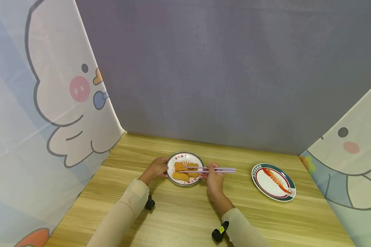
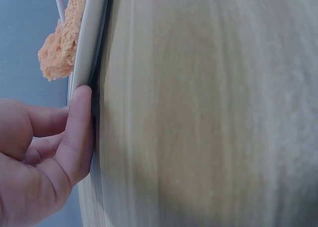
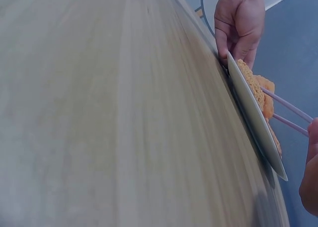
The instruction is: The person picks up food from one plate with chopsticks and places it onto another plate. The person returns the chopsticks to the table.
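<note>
Between both hands sits a white plate (image 1: 190, 157) with a dark rim and red characters, bearing several golden-orange breaded food pieces (image 1: 180, 176). My left hand (image 1: 158, 167) pinches the plate's left edge; in the left wrist view the fingers (image 2: 74, 122) meet its rim. A pair of pale purple chopsticks (image 1: 225, 170) is held in my right hand (image 1: 214, 180), just right of the plate. Their tips reach among the food pieces; whether they grip one I cannot tell. The right wrist view shows the chopsticks (image 3: 290, 123) side-on, touching or close to the food.
To the right lies a second plate (image 1: 261, 183) with a dark green rim, and on it an orange prawn (image 1: 275, 179). A grey wall (image 1: 204, 75) stands behind the wooden table (image 1: 179, 212), and cartoon-printed cloths hang at both sides.
</note>
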Tool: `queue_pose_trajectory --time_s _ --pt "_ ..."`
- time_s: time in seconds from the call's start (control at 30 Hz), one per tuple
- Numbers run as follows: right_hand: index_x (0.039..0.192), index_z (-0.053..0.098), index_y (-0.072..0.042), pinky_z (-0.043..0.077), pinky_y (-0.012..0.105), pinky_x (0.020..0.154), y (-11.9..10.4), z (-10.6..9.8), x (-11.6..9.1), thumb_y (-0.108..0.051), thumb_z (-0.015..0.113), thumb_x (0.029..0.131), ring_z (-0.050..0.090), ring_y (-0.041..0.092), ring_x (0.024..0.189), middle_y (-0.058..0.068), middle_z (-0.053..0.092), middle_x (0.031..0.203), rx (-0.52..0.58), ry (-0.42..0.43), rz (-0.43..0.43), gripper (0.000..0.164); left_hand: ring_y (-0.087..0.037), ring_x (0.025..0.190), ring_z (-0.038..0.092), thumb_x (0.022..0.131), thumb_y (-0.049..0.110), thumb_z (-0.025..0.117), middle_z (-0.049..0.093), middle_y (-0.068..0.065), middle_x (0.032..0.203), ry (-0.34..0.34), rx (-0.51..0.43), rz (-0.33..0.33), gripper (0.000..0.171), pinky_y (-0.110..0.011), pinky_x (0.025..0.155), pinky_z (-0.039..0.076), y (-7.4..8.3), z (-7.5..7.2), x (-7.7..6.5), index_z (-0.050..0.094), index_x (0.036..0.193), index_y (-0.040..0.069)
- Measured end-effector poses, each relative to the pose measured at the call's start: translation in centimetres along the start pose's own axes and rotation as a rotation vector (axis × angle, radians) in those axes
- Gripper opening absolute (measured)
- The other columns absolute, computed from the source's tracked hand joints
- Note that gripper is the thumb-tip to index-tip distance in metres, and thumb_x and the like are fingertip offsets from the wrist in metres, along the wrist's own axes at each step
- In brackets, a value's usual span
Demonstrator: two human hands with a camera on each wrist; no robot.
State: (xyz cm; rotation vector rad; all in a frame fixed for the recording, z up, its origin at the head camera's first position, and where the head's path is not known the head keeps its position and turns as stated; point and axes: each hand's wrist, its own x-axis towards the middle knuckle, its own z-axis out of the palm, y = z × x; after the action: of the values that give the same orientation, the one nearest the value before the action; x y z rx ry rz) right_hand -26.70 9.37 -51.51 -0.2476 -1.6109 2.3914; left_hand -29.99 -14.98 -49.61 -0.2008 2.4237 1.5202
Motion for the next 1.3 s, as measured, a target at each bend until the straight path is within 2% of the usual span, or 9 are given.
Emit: queue_pose_trajectory --time_s 0.17,0.37,0.53,0.7,0.83,0.93,1.07,1.17,1.3 --pt "0.107 0.054 0.017 0.061 0.025 0.045 -0.3 -0.6 0.0 -0.009 0.05 0.103 0.069 0.015 0.053 0.024 0.07 0.082 -0.01 -0.001 -0.002 0.027 -0.018 0.069 0.064 0.1 -0.002 0.053 0.064 -0.018 0.096 -0.003 0.005 -0.005 0.05 -0.026 0.061 0.065 0.0 0.0 0.0 0.049 0.149 0.005" --pt "0.11 0.053 0.017 0.061 0.028 0.045 -0.7 -1.5 0.5 -0.011 0.051 0.103 0.07 0.017 0.054 0.013 0.07 0.08 -0.011 0.004 0.018 0.029 -0.019 0.07 0.065 0.097 -0.005 0.053 0.064 -0.022 0.105 0.001 -0.019 0.0 0.051 -0.027 0.061 0.066 0.0 0.0 0.1 0.049 0.148 0.002" --pt "0.106 0.054 0.016 0.061 0.029 0.045 -1.3 -2.2 0.9 -0.014 0.052 0.103 0.072 0.021 0.056 0.01 0.069 0.079 -0.005 -0.014 -0.003 0.03 -0.02 0.07 0.066 0.095 -0.007 0.052 0.062 -0.021 0.101 0.007 -0.019 0.008 0.052 -0.027 0.061 0.066 0.0 0.1 0.2 0.05 0.147 0.001" --pt "0.098 0.058 0.009 0.061 0.028 0.045 -2.0 -3.0 1.1 -0.013 0.052 0.104 0.073 0.023 0.058 0.006 0.068 0.076 -0.023 -0.027 -0.026 0.024 -0.02 0.069 0.065 0.095 -0.007 0.053 0.063 -0.019 0.101 0.003 -0.015 0.009 0.052 -0.027 0.061 0.066 0.2 0.1 0.2 0.051 0.146 0.001" --pt "0.101 0.056 0.013 0.061 0.027 0.044 -2.6 -3.6 1.2 -0.012 0.052 0.104 0.073 0.021 0.057 0.005 0.068 0.076 -0.043 -0.03 -0.03 0.025 -0.02 0.068 0.065 0.095 -0.008 0.052 0.062 -0.02 0.099 0.003 -0.017 0.006 0.052 -0.027 0.061 0.066 0.2 0.1 0.3 0.051 0.146 0.001" --pt "0.106 0.053 0.018 0.06 0.027 0.044 -2.9 -4.1 1.2 -0.012 0.051 0.105 0.073 0.021 0.057 0.008 0.069 0.077 -0.05 -0.033 -0.032 0.03 -0.019 0.069 0.065 0.096 -0.007 0.052 0.063 -0.022 0.106 0.003 -0.016 0.006 0.053 -0.027 0.061 0.066 0.0 0.1 0.3 0.049 0.148 0.0" --pt "0.103 0.055 0.014 0.06 0.027 0.044 -3.4 -4.9 1.3 -0.012 0.05 0.105 0.073 0.019 0.057 0.011 0.07 0.079 -0.065 -0.034 -0.037 0.027 -0.018 0.07 0.065 0.095 -0.008 0.053 0.063 -0.025 0.12 -0.001 -0.031 0.004 0.055 -0.027 0.061 0.066 -0.1 0.1 0.4 0.046 0.15 0.0" --pt "0.1 0.057 0.009 0.06 0.027 0.044 -3.6 -5.5 1.4 -0.012 0.049 0.106 0.072 0.018 0.056 0.008 0.07 0.079 -0.07 -0.027 -0.039 0.023 -0.019 0.071 0.065 0.095 -0.008 0.054 0.063 -0.027 0.123 -0.002 -0.032 0.0 0.055 -0.028 0.061 0.066 -0.2 0.1 0.2 0.047 0.149 0.001" --pt "0.103 0.056 0.013 0.06 0.026 0.044 -3.9 -6.3 1.6 -0.011 0.048 0.106 0.072 0.017 0.055 0.006 0.07 0.077 -0.072 -0.022 -0.042 0.025 -0.019 0.071 0.065 0.095 -0.007 0.055 0.063 -0.026 0.121 -0.001 -0.018 0.0 0.055 -0.027 0.061 0.066 -0.2 0.1 0.1 0.048 0.149 0.0"
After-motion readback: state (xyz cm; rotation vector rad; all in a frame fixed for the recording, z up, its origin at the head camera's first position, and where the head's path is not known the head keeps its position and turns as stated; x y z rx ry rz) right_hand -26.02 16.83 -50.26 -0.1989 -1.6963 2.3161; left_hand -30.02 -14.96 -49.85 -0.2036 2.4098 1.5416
